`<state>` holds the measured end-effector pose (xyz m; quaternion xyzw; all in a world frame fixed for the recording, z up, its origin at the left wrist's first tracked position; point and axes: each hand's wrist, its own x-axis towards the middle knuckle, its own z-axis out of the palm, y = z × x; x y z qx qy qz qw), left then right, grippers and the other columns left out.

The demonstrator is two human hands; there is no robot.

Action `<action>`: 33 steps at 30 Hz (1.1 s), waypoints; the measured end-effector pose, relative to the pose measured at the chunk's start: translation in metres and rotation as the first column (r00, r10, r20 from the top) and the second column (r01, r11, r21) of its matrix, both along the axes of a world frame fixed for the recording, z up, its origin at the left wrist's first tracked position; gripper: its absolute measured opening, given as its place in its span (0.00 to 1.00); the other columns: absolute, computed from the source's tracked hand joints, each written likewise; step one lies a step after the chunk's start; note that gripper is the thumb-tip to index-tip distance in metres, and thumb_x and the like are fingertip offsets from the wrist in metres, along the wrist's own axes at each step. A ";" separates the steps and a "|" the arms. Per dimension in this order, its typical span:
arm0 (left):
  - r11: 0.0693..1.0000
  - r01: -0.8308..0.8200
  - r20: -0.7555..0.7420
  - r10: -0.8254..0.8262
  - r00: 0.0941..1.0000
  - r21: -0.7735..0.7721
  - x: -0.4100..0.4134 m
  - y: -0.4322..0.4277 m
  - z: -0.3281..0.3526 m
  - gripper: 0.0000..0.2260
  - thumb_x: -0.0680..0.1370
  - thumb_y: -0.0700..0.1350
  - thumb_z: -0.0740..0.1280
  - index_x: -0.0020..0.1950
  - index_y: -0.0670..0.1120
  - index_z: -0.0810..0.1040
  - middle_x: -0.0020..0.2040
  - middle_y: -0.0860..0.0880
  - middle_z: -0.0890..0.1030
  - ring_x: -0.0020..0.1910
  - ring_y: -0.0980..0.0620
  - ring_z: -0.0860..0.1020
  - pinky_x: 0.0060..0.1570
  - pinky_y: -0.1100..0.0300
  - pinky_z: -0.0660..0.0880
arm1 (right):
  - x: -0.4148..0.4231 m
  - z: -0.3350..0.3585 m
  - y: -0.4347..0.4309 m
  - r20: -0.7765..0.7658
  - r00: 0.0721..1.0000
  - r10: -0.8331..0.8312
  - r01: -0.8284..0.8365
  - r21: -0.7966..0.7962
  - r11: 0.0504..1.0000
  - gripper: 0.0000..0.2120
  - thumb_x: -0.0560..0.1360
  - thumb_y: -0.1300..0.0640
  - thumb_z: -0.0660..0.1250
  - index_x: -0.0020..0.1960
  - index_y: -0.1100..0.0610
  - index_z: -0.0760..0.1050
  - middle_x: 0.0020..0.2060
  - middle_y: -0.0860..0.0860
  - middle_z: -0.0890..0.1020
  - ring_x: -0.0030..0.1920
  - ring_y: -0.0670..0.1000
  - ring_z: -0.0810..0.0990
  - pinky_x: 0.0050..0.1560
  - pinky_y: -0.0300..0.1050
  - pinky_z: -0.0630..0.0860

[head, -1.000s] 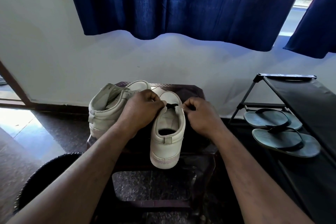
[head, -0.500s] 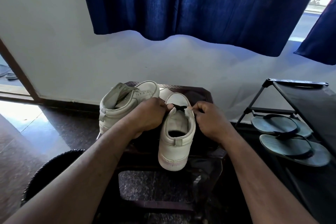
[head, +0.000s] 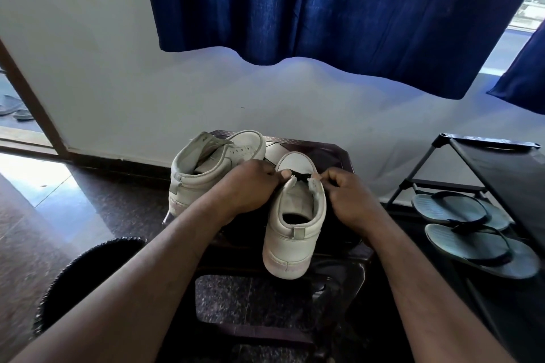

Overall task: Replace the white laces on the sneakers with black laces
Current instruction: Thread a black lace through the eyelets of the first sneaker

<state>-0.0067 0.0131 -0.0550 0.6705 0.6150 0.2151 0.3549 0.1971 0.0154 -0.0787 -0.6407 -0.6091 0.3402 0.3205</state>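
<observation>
1. As the fingers of both hands curl inward, the left hand (head: 244, 186) pinches one end of a black lace (head: 300, 177) with thumb and fingertips. The right hand (head: 351, 200) pinches the other end, and neither hand is spread.
2. The black lace shows as one short, taut bar crossing between the two eyelet flaps of the right sneaker (head: 295, 233). The rest of its length is hidden by the hands.
3. The lace is probably light, limp and thin, so it is best held close to its stiff tip, where it can be steered into an eyelet. An even pull on both ends should keep the lengths matched.
4. The right sneaker is white, with its heel toward the viewer and overhanging the near edge of a dark desk (head: 333, 150). It looks light, with soft flaps that bend under a pull, so steadying it at the flap makes sense.
5. The left sneaker (head: 206, 174) stands just to the left and farther back. Its eyelets appear bare, with no lace visible.
6. To the right stands a black shoe rack (head: 501, 162) holding grey sandals (head: 460, 209). A blue curtain (head: 324, 9) hangs on the far wall.
</observation>
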 end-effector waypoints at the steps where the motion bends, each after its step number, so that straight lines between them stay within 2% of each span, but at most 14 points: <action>1: 1.000 0.003 0.014 -0.003 1.000 -0.001 0.001 0.001 0.000 0.20 0.85 0.56 0.63 0.54 0.40 0.83 0.53 0.39 0.84 0.49 0.41 0.81 0.43 0.54 0.71 | -0.002 0.000 0.002 -0.005 1.000 -0.005 0.005 0.008 1.000 0.15 0.82 0.47 0.69 0.39 0.52 0.79 0.30 0.42 0.79 0.33 0.42 0.72 0.40 0.43 0.70; 2: 1.000 -0.012 0.040 0.012 0.999 -0.001 0.002 0.001 -0.002 0.19 0.85 0.54 0.64 0.55 0.39 0.83 0.54 0.39 0.84 0.52 0.41 0.82 0.45 0.56 0.72 | -0.004 -0.001 0.003 -0.007 1.000 -0.010 0.010 0.017 1.000 0.14 0.81 0.49 0.69 0.38 0.51 0.79 0.29 0.41 0.80 0.32 0.41 0.73 0.40 0.42 0.70; 6: 0.995 -0.098 0.145 0.099 0.984 -0.014 0.003 0.004 -0.005 0.12 0.83 0.52 0.67 0.51 0.45 0.85 0.49 0.45 0.86 0.45 0.49 0.80 0.46 0.57 0.75 | -0.005 0.005 0.000 0.072 0.997 -0.029 0.026 0.047 0.999 0.13 0.82 0.52 0.69 0.39 0.53 0.79 0.34 0.44 0.82 0.35 0.44 0.75 0.38 0.42 0.70; 9: 0.993 -0.117 0.061 0.115 0.991 0.027 0.003 -0.001 -0.001 0.11 0.84 0.51 0.67 0.45 0.49 0.82 0.48 0.46 0.86 0.43 0.50 0.81 0.42 0.60 0.74 | -0.001 0.008 -0.004 0.217 0.974 -0.066 0.042 0.114 0.993 0.14 0.81 0.51 0.69 0.38 0.54 0.77 0.36 0.48 0.82 0.37 0.47 0.77 0.41 0.45 0.72; 11: 0.990 -0.122 -0.021 0.123 0.992 0.072 0.003 -0.005 0.004 0.10 0.85 0.51 0.65 0.49 0.48 0.83 0.51 0.47 0.85 0.53 0.45 0.82 0.49 0.58 0.75 | 0.002 0.009 -0.005 0.244 0.967 -0.079 0.050 0.123 0.991 0.14 0.81 0.50 0.69 0.38 0.54 0.77 0.36 0.49 0.83 0.38 0.49 0.78 0.42 0.46 0.72; 12: 0.988 -0.130 -0.040 0.134 0.990 0.078 0.002 -0.007 0.005 0.10 0.85 0.51 0.65 0.50 0.48 0.83 0.48 0.49 0.84 0.56 0.44 0.82 0.50 0.58 0.74 | 0.003 0.010 -0.006 0.251 0.965 -0.080 0.051 0.118 0.992 0.14 0.81 0.50 0.69 0.39 0.54 0.78 0.36 0.49 0.83 0.39 0.49 0.78 0.41 0.45 0.72; 15: 0.986 -0.143 -0.070 0.148 0.986 0.081 0.003 -0.007 0.006 0.10 0.84 0.51 0.66 0.44 0.51 0.79 0.37 0.57 0.75 0.55 0.45 0.81 0.46 0.60 0.69 | 0.004 0.010 -0.004 0.282 0.956 -0.080 0.050 0.110 0.993 0.13 0.81 0.49 0.69 0.40 0.54 0.79 0.37 0.48 0.83 0.39 0.47 0.78 0.37 0.38 0.69; 18: 0.985 -0.157 -0.046 0.161 0.986 0.074 0.002 -0.006 0.004 0.13 0.84 0.51 0.67 0.39 0.51 0.77 0.36 0.57 0.76 0.53 0.44 0.81 0.46 0.59 0.70 | 0.004 0.011 -0.004 0.256 0.963 -0.079 0.048 0.123 0.991 0.14 0.81 0.49 0.69 0.39 0.54 0.79 0.37 0.48 0.83 0.39 0.48 0.79 0.38 0.39 0.70; 21: 0.984 -0.172 0.004 0.172 0.985 0.035 0.000 -0.001 -0.001 0.14 0.83 0.52 0.68 0.38 0.50 0.78 0.38 0.53 0.79 0.50 0.44 0.82 0.44 0.58 0.71 | 0.008 0.007 -0.002 0.096 0.994 -0.059 0.052 0.078 0.996 0.19 0.81 0.49 0.70 0.33 0.55 0.75 0.28 0.46 0.77 0.30 0.47 0.71 0.34 0.40 0.68; 23: 0.987 -0.160 0.034 0.160 0.987 0.012 0.000 0.002 -0.004 0.13 0.82 0.53 0.68 0.44 0.47 0.82 0.40 0.48 0.81 0.44 0.44 0.79 0.41 0.57 0.71 | 0.011 0.007 -0.003 -0.037 0.999 -0.029 0.030 0.022 0.999 0.21 0.80 0.47 0.70 0.32 0.55 0.75 0.27 0.47 0.76 0.31 0.49 0.70 0.37 0.45 0.69; 25: 0.987 -0.160 0.078 0.158 0.984 0.017 0.000 0.001 -0.006 0.14 0.82 0.55 0.68 0.42 0.47 0.81 0.36 0.52 0.80 0.39 0.50 0.77 0.36 0.59 0.70 | 0.013 0.011 -0.005 -0.228 0.974 0.009 -0.007 0.010 1.000 0.20 0.81 0.47 0.70 0.32 0.54 0.75 0.29 0.49 0.78 0.35 0.50 0.73 0.42 0.48 0.71; 29: 0.982 -0.180 0.120 0.172 0.978 0.065 0.000 -0.002 -0.007 0.17 0.81 0.59 0.69 0.38 0.49 0.81 0.28 0.57 0.78 0.27 0.60 0.73 0.31 0.62 0.66 | 0.012 0.029 -0.010 -0.684 0.729 0.008 0.017 0.030 0.999 0.14 0.82 0.56 0.66 0.38 0.57 0.76 0.31 0.48 0.79 0.37 0.47 0.76 0.44 0.41 0.74; 31: 0.982 -0.175 0.191 0.158 0.969 0.075 0.001 0.000 -0.008 0.14 0.79 0.56 0.72 0.41 0.48 0.82 0.31 0.55 0.81 0.29 0.60 0.73 0.34 0.62 0.69 | 0.015 0.034 -0.010 -0.786 0.618 0.021 0.043 0.061 0.997 0.10 0.79 0.54 0.68 0.40 0.57 0.77 0.33 0.49 0.79 0.37 0.47 0.77 0.42 0.40 0.74; 33: 0.976 -0.182 0.216 0.154 0.964 0.117 0.002 0.002 -0.008 0.08 0.78 0.52 0.74 0.42 0.49 0.82 0.34 0.54 0.83 0.31 0.60 0.76 0.37 0.63 0.70 | 0.020 0.038 -0.011 -0.824 0.566 0.029 0.075 0.086 0.993 0.09 0.76 0.52 0.69 0.42 0.56 0.78 0.36 0.51 0.80 0.36 0.47 0.76 0.41 0.41 0.74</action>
